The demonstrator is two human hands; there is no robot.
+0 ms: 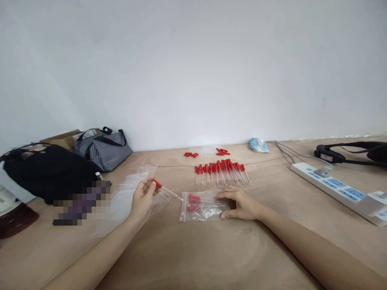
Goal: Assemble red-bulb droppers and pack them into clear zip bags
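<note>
Head view: at center-left of the frame, the left hand (143, 197) pinches a red-bulbed glass dropper (157, 184) between closed fingertips. Right of bottom center, the partly open right hand (238, 203) touches a zip bag (207, 206) holding red-bulbed droppers.

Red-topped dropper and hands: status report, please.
Left hand: gripping red-topped dropper. Right hand: on clear bag, red-topped droppers inside. Nothing visible between dropper tip and bag.
</note>
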